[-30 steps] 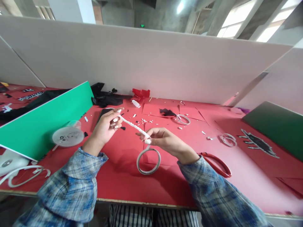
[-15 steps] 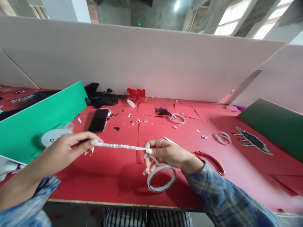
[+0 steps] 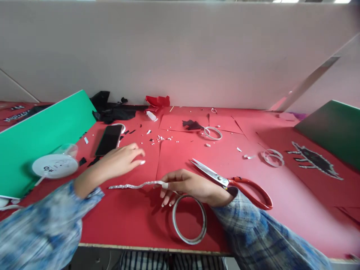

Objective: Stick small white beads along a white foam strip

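My right hand pinches a narrow strip of tape with thumb and fingers. White beads line this beaded strip, which runs out to the left, wavy and low over the red table. Below the same hand hangs the thin tape roll, tilted on its edge. My left hand is over the table above the strip's free end, apart from it, with thumb and fingers parted and nothing visible between them. Red-handled scissors lie partly behind my right hand and wrist, blades slightly parted.
Loose white beads are scattered mid-table. A phone and a round white-lidded container lie left, beside a green board. Tape rings and a bead-edged black cutout are right. A pale partition closes the back.
My left hand has let go of the beaded strip and moved up and right. The strip, taut before, now sags. The view has tilted down, showing more of the scissors.
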A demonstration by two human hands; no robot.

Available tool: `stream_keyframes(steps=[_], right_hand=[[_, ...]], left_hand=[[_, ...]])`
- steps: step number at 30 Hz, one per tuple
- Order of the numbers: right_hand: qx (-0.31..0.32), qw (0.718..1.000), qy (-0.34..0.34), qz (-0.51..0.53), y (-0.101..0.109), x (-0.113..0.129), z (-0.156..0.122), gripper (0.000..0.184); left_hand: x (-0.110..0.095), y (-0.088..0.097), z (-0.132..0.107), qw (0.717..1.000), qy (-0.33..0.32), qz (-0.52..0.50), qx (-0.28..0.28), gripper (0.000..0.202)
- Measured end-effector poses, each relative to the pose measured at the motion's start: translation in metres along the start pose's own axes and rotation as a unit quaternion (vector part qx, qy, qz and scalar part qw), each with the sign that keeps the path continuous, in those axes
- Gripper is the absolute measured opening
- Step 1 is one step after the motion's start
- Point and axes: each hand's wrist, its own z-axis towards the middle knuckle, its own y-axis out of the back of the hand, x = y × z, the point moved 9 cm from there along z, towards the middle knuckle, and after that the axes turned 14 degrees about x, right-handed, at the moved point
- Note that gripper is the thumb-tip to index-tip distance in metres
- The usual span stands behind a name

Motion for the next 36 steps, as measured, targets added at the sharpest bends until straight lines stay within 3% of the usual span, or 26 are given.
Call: stream_keyframes(steps=[4, 7, 11, 17, 22, 26, 30, 33, 36], right_hand=[[-0.017, 1.000, 0.007, 0.006, -0.001, -0.003, 0.000, 0.028], [-0.025, 0.999, 0.011, 0.021, -0.001, -0.004, 0.000, 0.030], [-0.031, 0.999, 0.018, 0.032, -0.002, -0.003, -0.001, 0.029], [-0.046, 0.998, 0.018, 0.030, 0.001, -0.002, -0.002, 0.025], [-0.060, 0.997, 0.027, 0.033, 0.005, -0.001, -0.002, 0.025], [-0.084, 0.996, 0.028, 0.031, 0.009, -0.003, -0.004, 0.023], [-0.101, 0.994, 0.044, 0.016, 0.012, -0.001, -0.004, 0.021], [-0.108, 0.993, 0.044, 0.000, 0.013, 0.000, -0.006, 0.019], [-0.121, 0.992, 0.038, -0.002, 0.015, -0.001, -0.007, 0.017]], left_hand=[[0.001, -0.007, 0.074, 1.000, -0.002, -0.006, -0.030, 0.025], [0.010, -0.008, 0.108, 0.998, -0.004, -0.025, -0.058, 0.022], [0.012, -0.011, 0.127, 0.997, -0.028, -0.040, -0.054, 0.010], [0.004, -0.014, 0.132, 0.997, -0.033, -0.037, -0.058, 0.006], [0.003, -0.003, 0.126, 0.994, -0.041, -0.057, -0.080, 0.008], [-0.001, 0.013, 0.106, 0.989, -0.063, -0.101, -0.090, 0.012], [-0.018, 0.011, 0.063, 0.972, -0.092, -0.207, -0.058, 0.014], [-0.040, -0.002, 0.025, 0.972, -0.114, -0.202, -0.032, 0.009], [-0.063, -0.011, -0.004, 0.968, -0.176, -0.177, -0.020, 0.005]])
